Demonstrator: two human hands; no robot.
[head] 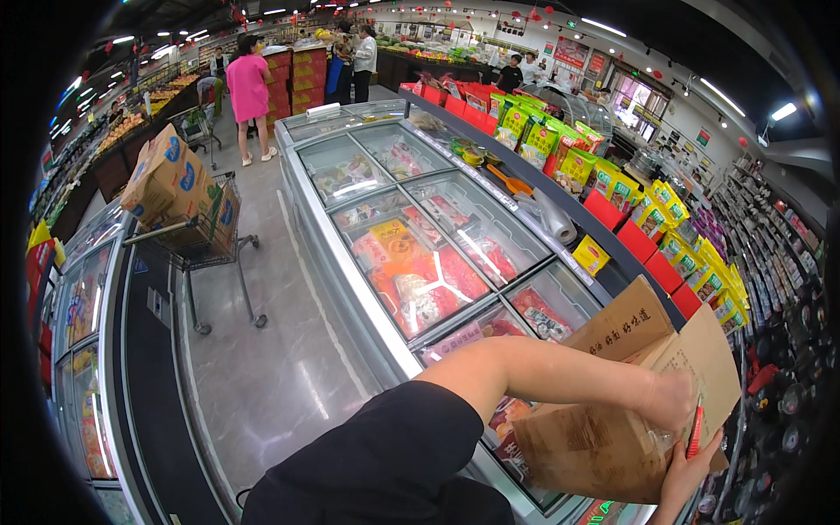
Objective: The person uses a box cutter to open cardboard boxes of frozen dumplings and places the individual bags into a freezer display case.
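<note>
An open cardboard box rests on the glass lids of a chest freezer at the lower right, its flaps spread upward. My left hand reaches across to the box's opening, against a raised flap; its fingers are mostly hidden, so what they touch is unclear. Clear plastic shows just below it. My right hand is at the box's near right edge, with a red utility knife held upright along the thumb side.
The chest freezer holds packaged frozen food under sliding glass. Behind it runs a shelf with yellow and green snack bags and a plastic bag roll. A shopping cart loaded with cartons stands left in the aisle. A person in pink stands farther off.
</note>
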